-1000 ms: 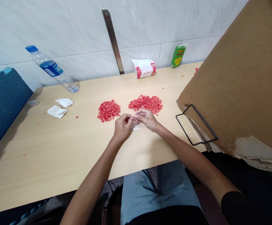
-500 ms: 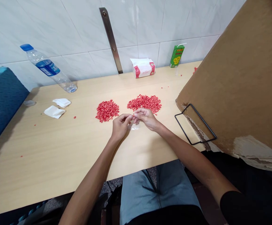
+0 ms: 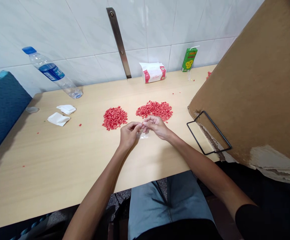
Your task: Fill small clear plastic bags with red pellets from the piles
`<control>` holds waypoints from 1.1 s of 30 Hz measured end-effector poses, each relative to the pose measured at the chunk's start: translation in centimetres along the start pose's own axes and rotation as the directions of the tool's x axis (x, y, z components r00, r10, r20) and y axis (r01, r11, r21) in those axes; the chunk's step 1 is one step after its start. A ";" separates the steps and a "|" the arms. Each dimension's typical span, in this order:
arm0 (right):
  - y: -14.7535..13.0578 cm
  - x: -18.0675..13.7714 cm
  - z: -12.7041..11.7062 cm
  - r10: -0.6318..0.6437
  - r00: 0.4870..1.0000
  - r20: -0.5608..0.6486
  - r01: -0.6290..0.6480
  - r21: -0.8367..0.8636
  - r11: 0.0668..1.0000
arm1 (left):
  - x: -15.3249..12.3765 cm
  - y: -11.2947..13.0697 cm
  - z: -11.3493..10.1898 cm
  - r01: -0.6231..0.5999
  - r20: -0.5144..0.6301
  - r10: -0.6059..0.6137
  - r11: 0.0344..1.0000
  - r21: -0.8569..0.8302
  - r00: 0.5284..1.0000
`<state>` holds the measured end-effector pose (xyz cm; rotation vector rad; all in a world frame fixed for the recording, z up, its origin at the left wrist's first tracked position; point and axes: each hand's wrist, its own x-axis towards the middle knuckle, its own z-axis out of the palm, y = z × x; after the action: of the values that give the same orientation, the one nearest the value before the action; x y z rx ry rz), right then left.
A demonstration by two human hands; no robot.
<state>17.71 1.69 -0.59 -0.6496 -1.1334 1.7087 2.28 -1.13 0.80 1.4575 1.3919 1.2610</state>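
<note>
My left hand [image 3: 129, 135] and my right hand [image 3: 156, 127] meet just in front of two heaps of red plastic pellets. Their fingertips pinch the top of a small clear plastic bag [image 3: 143, 135], which hangs low between them, partly hidden by my fingers. The left heap of pellets [image 3: 114, 118] lies just beyond my left hand. The right heap [image 3: 154, 111] lies beyond my right fingers, almost touching them. Loose pellets are scattered on the light wooden table [image 3: 60, 160].
Along the tiled wall stand a tissue packet [image 3: 153, 72] and a green drink carton [image 3: 189, 59]. A plastic water bottle [image 3: 51, 72] lies on its side at left, near white paper scraps [image 3: 58, 119]. A large cardboard sheet [image 3: 247, 90] with a black wire frame [image 3: 209, 133] blocks the right.
The whole view has shifted slightly. My hands stay close together with much the same pinch on the bag.
</note>
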 end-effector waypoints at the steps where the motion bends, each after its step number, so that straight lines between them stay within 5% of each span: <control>1: 0.0 0.0 0.0 -0.002 1.000 -0.006 0.002 0.001 1.000 | 0.0 0.0 0.0 -0.010 0.005 0.010 1.000 0.005 1.000; 15: 0.3 -0.6 -0.3 0.000 1.000 0.028 0.002 -0.069 0.998 | -1.2 0.3 0.3 -0.286 -0.011 0.301 0.914 0.287 0.953; 21: 0.4 -1.3 0.2 -0.064 0.989 -0.137 0.046 -0.135 0.990 | -1.7 0.3 0.7 -0.323 -0.047 0.354 0.894 0.310 0.934; 25: 0.5 -1.7 0.3 -0.288 0.887 -0.362 0.127 -0.408 0.904 | -1.5 0.2 0.4 -0.258 -0.183 0.329 0.909 0.327 0.926; 29: -0.4 -1.4 -0.9 -0.496 0.689 -0.528 0.067 -0.635 0.769 | -0.4 0.1 -1.2 -0.201 -0.345 0.346 0.897 0.393 0.872; 31: -1.0 -1.1 -1.8 -0.576 0.591 -0.565 0.008 -0.710 0.704 | 0.4 0.0 -2.4 -0.120 -0.436 0.300 0.911 0.394 0.849; 33: -1.4 -0.9 -2.7 -0.631 0.562 -0.534 -0.025 -0.774 0.633 | 1.1 -0.2 -3.6 -0.047 -0.523 0.276 0.912 0.408 0.806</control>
<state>20.85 2.13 -0.57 -1.3969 -1.1205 0.4029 -1.30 -0.45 1.66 1.5417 2.0367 1.7126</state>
